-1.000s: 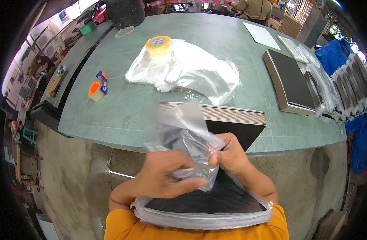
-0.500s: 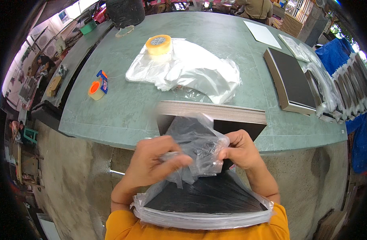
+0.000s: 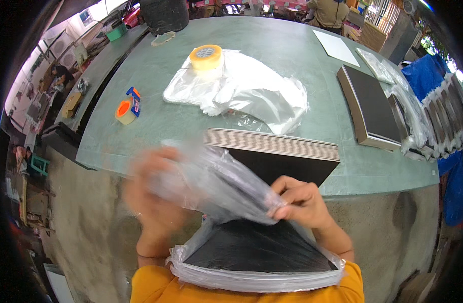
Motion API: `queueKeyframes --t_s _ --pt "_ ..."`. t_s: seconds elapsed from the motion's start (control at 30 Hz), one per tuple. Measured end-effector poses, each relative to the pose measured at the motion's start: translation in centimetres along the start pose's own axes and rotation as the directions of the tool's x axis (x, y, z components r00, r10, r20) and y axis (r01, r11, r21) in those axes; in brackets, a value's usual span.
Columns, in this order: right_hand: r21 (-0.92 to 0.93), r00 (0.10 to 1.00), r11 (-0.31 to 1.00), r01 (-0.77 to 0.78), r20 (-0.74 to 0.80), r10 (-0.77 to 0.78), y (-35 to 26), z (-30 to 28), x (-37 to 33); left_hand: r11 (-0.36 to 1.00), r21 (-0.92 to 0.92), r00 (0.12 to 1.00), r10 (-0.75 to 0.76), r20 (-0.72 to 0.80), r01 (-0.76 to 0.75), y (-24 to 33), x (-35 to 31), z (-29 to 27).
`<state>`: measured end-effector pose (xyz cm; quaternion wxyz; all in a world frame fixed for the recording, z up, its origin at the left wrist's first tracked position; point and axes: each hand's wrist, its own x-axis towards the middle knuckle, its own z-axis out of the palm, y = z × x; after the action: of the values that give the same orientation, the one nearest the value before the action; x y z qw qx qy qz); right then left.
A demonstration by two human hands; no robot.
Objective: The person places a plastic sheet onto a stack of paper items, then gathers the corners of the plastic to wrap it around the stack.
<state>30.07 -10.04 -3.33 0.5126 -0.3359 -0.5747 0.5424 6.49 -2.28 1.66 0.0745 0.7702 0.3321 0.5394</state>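
Plastic bag (image 3: 230, 183), translucent and crinkly

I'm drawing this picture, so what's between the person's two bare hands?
Clear, crumpled plastic film lies between them in the head view. The bare right hand pinches one end; the bare left hand is too blurred to tell its grip.

We have a broad green table (image 3: 271, 38) over a stained concrete floor (image 3: 95, 202). A long narrow side table (image 3: 101, 68) runs along our left, a green stool (image 3: 39, 164) nearer. Far right, we see a grey pillar (image 3: 399, 40) beside pale slats (image 3: 383, 16), with bright daylight beyond.
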Motion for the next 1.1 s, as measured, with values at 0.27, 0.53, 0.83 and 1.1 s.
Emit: queueKeyframes --t_s 0.27,0.53,0.83,1.1 --pt "-0.329 0.992 0.940 0.090 0.115 -0.055 -3.7 0.5 1.2 0.752 -0.470 0.677 0.044 0.735 0.462 3.2 -0.9 2.5" --pt "-0.152 0.796 0.983 -0.104 0.580 0.174 -0.4 2.2 0.6 0.305 -0.532 0.573 -0.056 0.818 0.790 1.6 -0.7 3.5" --pt "-0.060 0.531 0.993 -0.105 0.841 0.107 0.4 -4.0 -2.2 0.540 -0.521 0.285 0.461 0.840 0.661 -2.0 2.2 0.6" --pt "-0.953 0.837 -0.098 0.288 0.201 0.509 -0.8 -2.7 -5.4 0.881 -0.034 -0.071 0.001 0.997 -0.471 -2.4 -4.4 3.4"
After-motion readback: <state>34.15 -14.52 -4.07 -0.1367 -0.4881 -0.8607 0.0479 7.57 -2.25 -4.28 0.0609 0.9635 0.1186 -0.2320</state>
